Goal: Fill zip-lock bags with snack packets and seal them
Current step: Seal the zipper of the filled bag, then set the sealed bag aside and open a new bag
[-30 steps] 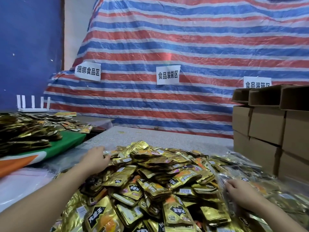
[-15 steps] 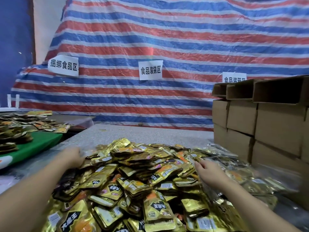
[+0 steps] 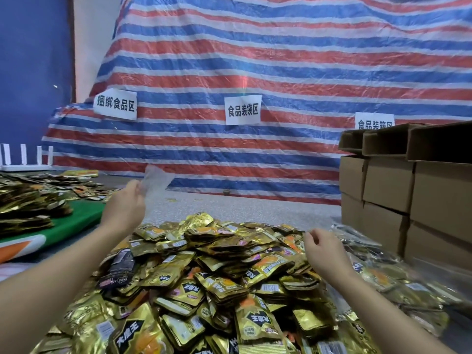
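Head view, person working bare-handed at a grey speckled table [image 3: 229,208]. Left hand [image 3: 125,205] is raised above the table's left side, fingers and thumb pinching a clear empty zip-lock bag [image 3: 155,182] by one edge; the bag stands up from the fingers, above the far left side of the pile and touching nothing else. Right hand [image 3: 323,247] hovers at the right side of the pile, fingers curled; the view is soft there, so I cannot tell whether they pinch a thin bit of plastic or hold nothing. Heap of gold snack packets [image 3: 209,282] covers the near middle of the table, from the near edge to about mid-table; a few black-fronted packets mixed in on its left slope. Filled clear bags of packets [image 3: 388,277] lie flat toward the table's right edge, just beside the heap. Stacked brown cardboard boxes [image 3: 413,190] sit at the far right corner, top row open. Left of the table: a green mat [image 3: 76,221] carrying dark gold packet stacks [image 3: 25,208]. Backdrop is a red, white and blue striped tarp [image 3: 255,72] with three white paper signs; middle sign [image 3: 242,109] reads 食品装袋区.
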